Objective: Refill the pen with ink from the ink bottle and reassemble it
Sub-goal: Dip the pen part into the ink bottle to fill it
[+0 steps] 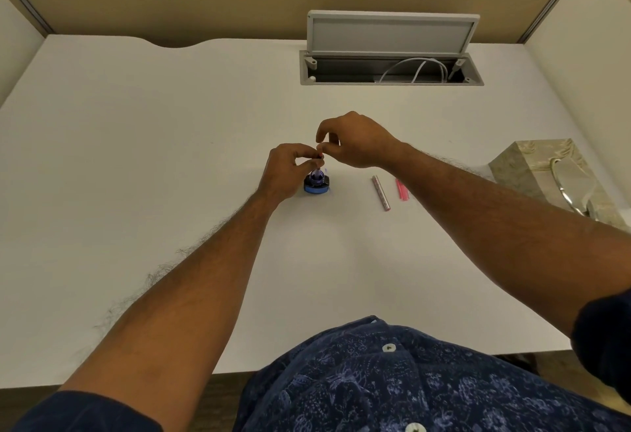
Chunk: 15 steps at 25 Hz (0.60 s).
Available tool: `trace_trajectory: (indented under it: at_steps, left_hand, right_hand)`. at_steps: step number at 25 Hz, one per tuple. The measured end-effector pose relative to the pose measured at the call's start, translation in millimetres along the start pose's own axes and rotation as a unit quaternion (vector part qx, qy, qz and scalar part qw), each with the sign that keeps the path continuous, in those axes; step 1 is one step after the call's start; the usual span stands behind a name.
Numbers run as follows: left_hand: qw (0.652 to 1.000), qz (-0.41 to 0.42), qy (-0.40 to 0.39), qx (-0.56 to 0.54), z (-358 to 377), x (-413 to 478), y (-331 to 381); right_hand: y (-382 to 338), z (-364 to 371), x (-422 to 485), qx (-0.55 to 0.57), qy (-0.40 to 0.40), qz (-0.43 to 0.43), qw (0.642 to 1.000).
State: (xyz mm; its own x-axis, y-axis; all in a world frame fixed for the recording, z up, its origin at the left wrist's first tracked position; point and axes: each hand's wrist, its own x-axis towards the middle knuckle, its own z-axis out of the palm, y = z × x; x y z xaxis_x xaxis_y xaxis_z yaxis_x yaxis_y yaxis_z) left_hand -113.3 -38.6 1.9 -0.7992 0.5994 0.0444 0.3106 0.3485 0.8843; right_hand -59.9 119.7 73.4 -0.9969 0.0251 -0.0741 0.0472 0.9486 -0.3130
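A small open ink bottle (317,185) with blue ink stands on the white table (170,145) near the middle. A thin pen part (320,162) stands upright over the bottle's mouth, its lower end dipping in. My left hand (286,172) pinches this part low down, right beside the bottle. My right hand (351,141) pinches its top end with thumb and fingers. A silvery pink pen barrel (381,192) lies to the right of the bottle. Next to it lies a shorter pink pen piece (402,189).
An open cable hatch (391,68) with white cables sits at the back of the table, its grey lid raised. A marbled tissue box (546,172) stands at the right edge. Partition walls surround the desk.
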Motion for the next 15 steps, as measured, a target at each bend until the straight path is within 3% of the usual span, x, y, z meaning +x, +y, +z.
trace_trajectory:
  at_steps: [15]
  left_hand:
    - [1.0,0.003,0.004,0.001,2.1,-0.3,-0.6]
  right_hand:
    - [-1.4,0.8,2.0,-0.046,0.001,0.015,0.999]
